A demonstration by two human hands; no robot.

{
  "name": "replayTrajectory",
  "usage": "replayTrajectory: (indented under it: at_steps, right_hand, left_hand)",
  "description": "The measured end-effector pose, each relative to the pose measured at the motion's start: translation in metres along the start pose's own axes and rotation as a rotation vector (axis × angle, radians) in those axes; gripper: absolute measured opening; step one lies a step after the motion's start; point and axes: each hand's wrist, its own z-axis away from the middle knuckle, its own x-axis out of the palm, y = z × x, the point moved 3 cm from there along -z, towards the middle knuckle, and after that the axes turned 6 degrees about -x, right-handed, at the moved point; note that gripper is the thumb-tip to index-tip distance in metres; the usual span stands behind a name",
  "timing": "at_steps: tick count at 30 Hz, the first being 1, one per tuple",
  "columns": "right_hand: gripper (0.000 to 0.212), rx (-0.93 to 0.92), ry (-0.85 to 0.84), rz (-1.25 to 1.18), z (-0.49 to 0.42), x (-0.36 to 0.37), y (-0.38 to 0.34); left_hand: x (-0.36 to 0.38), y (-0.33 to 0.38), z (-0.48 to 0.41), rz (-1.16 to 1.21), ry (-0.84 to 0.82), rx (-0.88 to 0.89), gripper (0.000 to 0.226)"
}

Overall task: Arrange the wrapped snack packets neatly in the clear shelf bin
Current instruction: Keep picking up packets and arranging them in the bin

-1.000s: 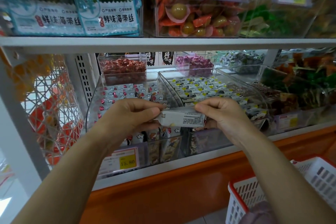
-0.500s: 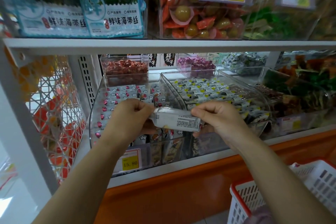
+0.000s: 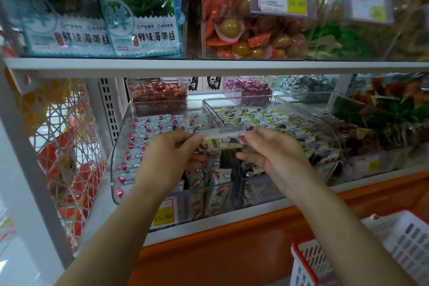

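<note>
Above one bin, left hand, right hand pinch one packet.

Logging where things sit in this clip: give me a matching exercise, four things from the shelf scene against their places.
Things:
1. packet
2. basket
3. seaweed packs
4. 15.80 tag

Places:
A. top shelf, left side
B. pinched between left hand and right hand
C. bottom right, below the shelves
D. front of the left bin

Pairs: 1-B, 2-C, 3-A, 4-D
</note>
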Motion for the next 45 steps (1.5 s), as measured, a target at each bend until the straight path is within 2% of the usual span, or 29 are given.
replayTrajectory:
  at_steps: [2, 4, 6, 9, 12, 14, 16, 19, 22, 28, 31, 34, 36, 39, 41, 45]
  right_hand:
    - [0.006, -0.110, 0.017, 0.241, 0.002, 0.006, -0.002]
    - [0.006, -0.187, 0.110, 0.402, -0.002, 0.010, -0.001]
    - [0.010, -0.203, 0.163, 0.449, -0.010, 0.011, -0.001]
    - [0.008, -0.177, 0.163, 0.381, -0.029, 0.012, -0.001]
    - [0.013, -0.160, 0.240, 0.352, -0.055, 0.009, -0.001]
    - [0.007, -0.179, 0.243, 0.442, -0.076, 0.010, 0.001]
    - [0.007, -0.245, 0.199, 0.577, -0.097, 0.018, 0.003]
    - [0.008, -0.415, 0.073, 0.862, -0.124, 0.039, 0.005]
    - [0.024, -0.465, -0.082, 1.164, -0.149, 0.053, 0.013]
    - [0.037, -0.270, -0.448, 1.526, -0.172, 0.067, 0.032]
    - [0.012, -0.185, -0.630, 1.697, -0.172, 0.073, 0.044]
    - [0.030, -0.039, -0.823, 1.801, -0.179, 0.076, 0.060]
    - [0.030, -0.035, -0.820, 1.756, -0.184, 0.079, 0.057]
    - [0.023, -0.147, -0.619, 1.621, -0.200, 0.081, 0.046]
    - [0.023, -0.203, -0.514, 1.627, -0.207, 0.083, 0.047]
    - [0.020, -0.191, -0.585, 1.840, -0.204, 0.091, 0.070]
  left_hand:
    - [0.002, -0.001, -0.002, -0.069, 0.036, 0.024, 0.018]
    - [0.005, 0.001, -0.004, -0.171, 0.056, 0.056, 0.020]
    - [0.005, 0.004, -0.008, -0.287, 0.076, 0.094, 0.024]
    - [0.002, 0.005, -0.023, -0.472, 0.087, 0.135, 0.033]
    - [0.000, -0.009, -0.045, -0.799, 0.027, 0.087, 0.043]
    - [0.001, -0.024, -0.057, -1.047, -0.039, 0.074, 0.050]
    - [0.003, -0.038, -0.063, -1.163, -0.106, 0.069, 0.058]
    - [0.006, -0.054, -0.068, -1.212, -0.178, 0.021, 0.064]
    - [0.004, -0.057, -0.070, -1.191, -0.169, 0.023, 0.063]
    - [0.001, -0.054, -0.067, -1.135, -0.159, 0.060, 0.060]
    - [0.002, -0.052, -0.067, -1.118, -0.163, 0.059, 0.059]
    - [0.002, -0.052, -0.068, -1.107, -0.166, 0.049, 0.059]
    - [0.001, -0.051, -0.068, -1.092, -0.173, 0.042, 0.059]
    - [0.001, -0.050, -0.069, -1.068, -0.177, 0.039, 0.059]
    - [0.001, -0.050, -0.069, -1.060, -0.174, 0.038, 0.058]
    - [0.001, -0.049, -0.068, -1.042, -0.172, 0.033, 0.058]
